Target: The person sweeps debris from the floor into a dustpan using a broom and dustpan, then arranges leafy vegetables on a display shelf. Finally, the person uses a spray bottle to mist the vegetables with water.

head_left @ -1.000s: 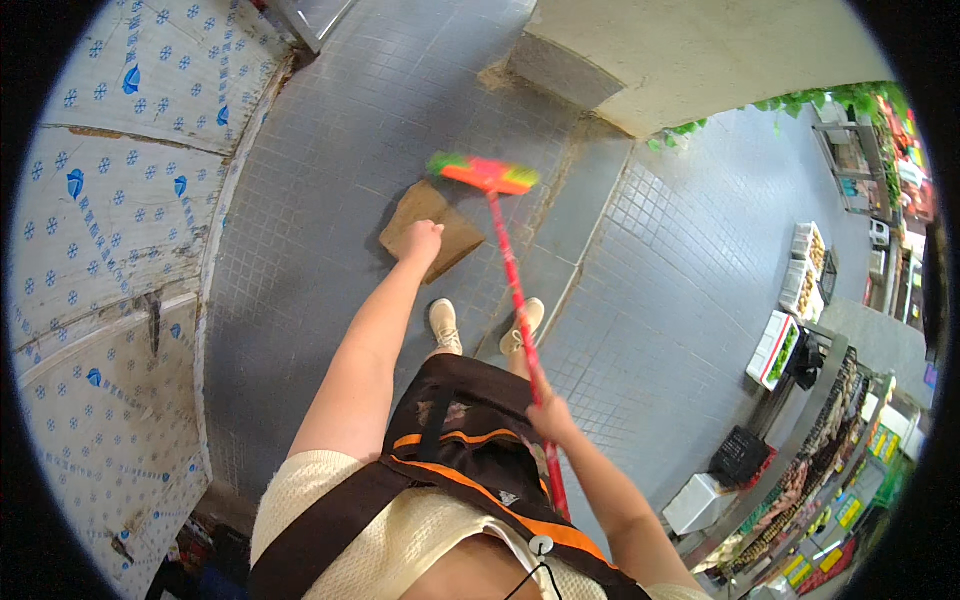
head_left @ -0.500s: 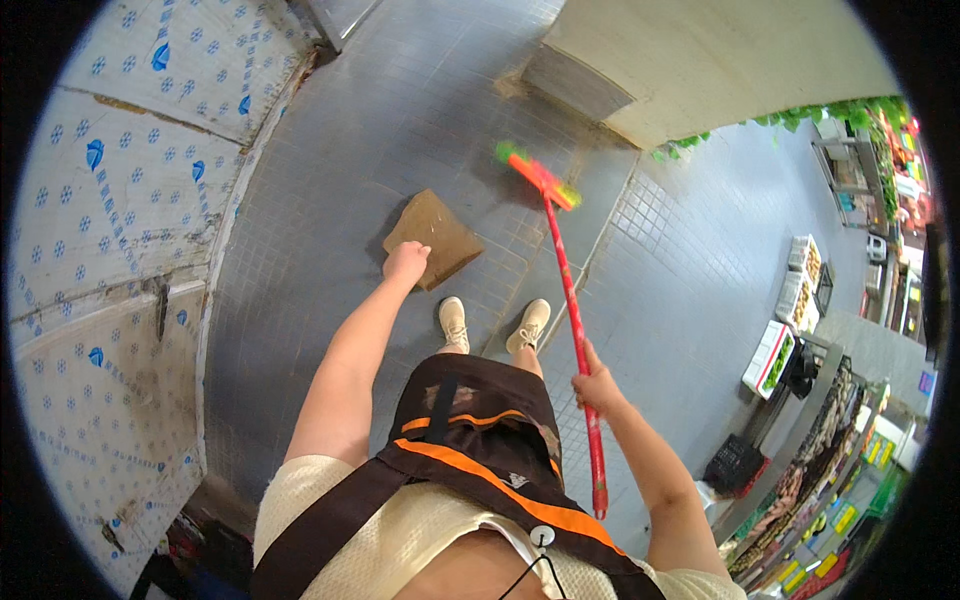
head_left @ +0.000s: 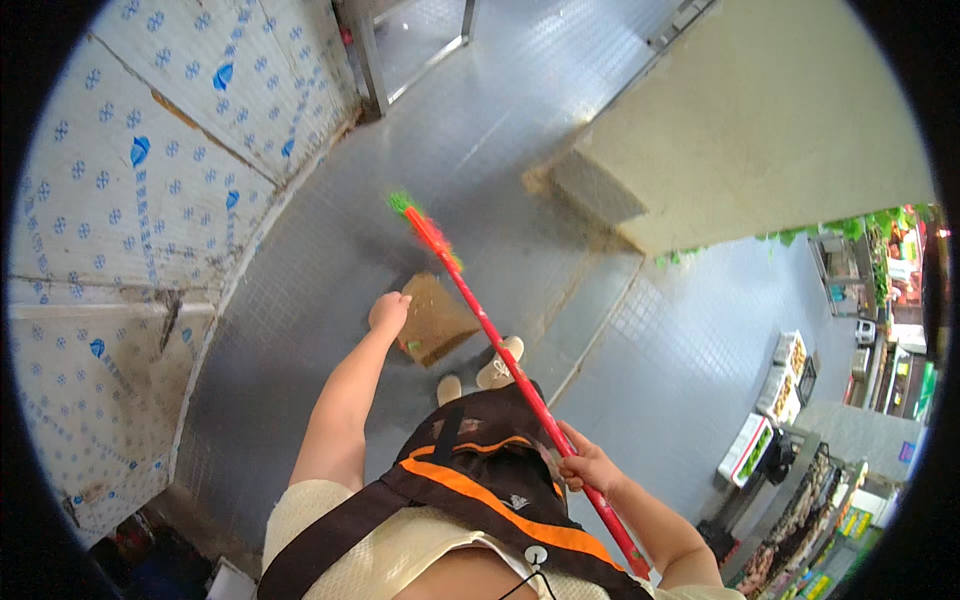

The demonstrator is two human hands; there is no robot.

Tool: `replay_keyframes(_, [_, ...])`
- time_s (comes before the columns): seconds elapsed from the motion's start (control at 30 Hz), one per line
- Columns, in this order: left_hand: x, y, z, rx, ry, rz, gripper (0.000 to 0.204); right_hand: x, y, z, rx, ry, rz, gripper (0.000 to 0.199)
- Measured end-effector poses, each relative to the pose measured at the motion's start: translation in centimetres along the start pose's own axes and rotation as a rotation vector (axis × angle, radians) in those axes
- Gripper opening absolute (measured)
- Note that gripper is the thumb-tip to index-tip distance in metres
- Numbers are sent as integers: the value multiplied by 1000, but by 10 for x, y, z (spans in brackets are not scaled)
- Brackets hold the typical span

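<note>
My right hand (head_left: 590, 462) is wrapped round the red handle of a broom (head_left: 520, 383), which slants up to the left across my front. The red broom head, with green and yellowish bristles, is held ahead of me and slightly blurred. My left hand (head_left: 388, 312) is closed at the left edge of a flat brown piece that looks like cardboard (head_left: 437, 325), with a turned edge at its lower side. A small green scrap lies on it. The broom passes over its upper right side in this view. The exact grip of my left fingers is partly hidden.
A panelled wall (head_left: 130, 230) with blue marks runs along the left, ending at a metal door frame (head_left: 370, 70). A pale pillar (head_left: 760, 130) stands ahead right. White crates of produce (head_left: 780, 375) and shelving line the right. My shoes (head_left: 495, 370) are on grey tiles.
The broom head has swung left, from beyond the brown piece's right side to above it. My view has shifted forward, and my feet have moved as in a step.
</note>
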State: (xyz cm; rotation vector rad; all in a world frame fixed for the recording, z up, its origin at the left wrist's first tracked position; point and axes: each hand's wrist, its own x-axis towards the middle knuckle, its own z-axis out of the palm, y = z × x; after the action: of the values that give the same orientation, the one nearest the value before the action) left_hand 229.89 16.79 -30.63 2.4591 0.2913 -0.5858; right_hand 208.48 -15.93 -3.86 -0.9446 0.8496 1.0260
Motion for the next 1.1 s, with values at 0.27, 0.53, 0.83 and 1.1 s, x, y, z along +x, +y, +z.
replay_keyframes(0.27, [133, 90, -98, -135, 62, -6, 34, 132, -156, -83, -457, 378, -149, 47])
replay_keyframes(0.53, [283, 208, -166, -535, 56, -40, 27, 292, -363, -115, -1099, 558, -423, 49])
replay_keyframes(0.83, [480, 358, -237, -549, -79, 86, 26, 412, -681, -111, -881, 616, -335, 54])
replay_keyframes(1.1, [676, 480, -258, -491, -180, 181, 25, 439, -903, -133, -672, 684, -536, 49])
